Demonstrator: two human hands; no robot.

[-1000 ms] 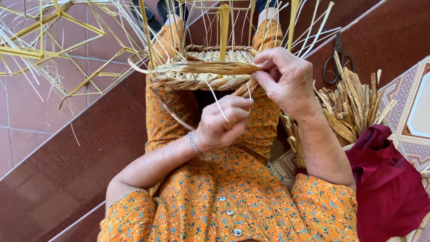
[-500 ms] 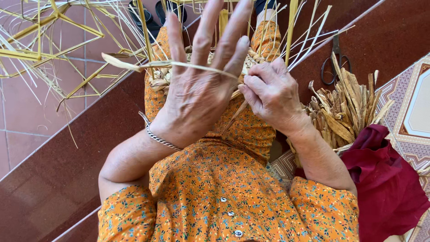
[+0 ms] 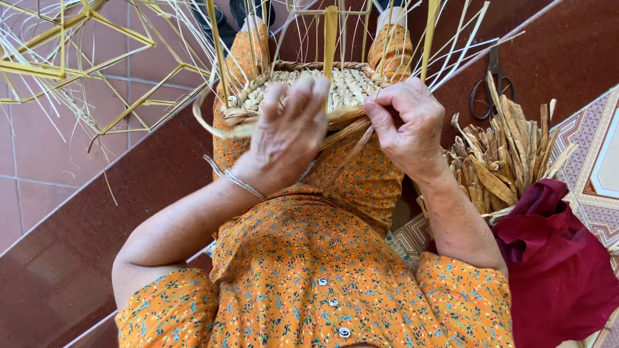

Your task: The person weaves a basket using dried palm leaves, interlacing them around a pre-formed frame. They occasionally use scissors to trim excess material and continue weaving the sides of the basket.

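Clearly, in the head view, a half-woven basket (image 3: 303, 90) rests on the person's lap, its thin upright stakes (image 3: 330, 32) fanning away beyond both hands. The right hand (image 3: 409, 122) is pinched shut on a flat dried strand (image 3: 351, 151) just at the basket's near rim, the strand trailing down below that grip towards the orange dress (image 3: 322, 258). The left hand (image 3: 290, 135) has fingers spread and apart, clamping nothing, hovering over the near rim, with a loose loop of strand (image 3: 213, 125) curving off to its left. The strand looks light, pliable yet brittle if creased, best held close to the weave. Right of the right hand lie a bundle of dried leaves (image 3: 503, 154), scissors (image 3: 493, 84) and a red cloth (image 3: 554, 258).
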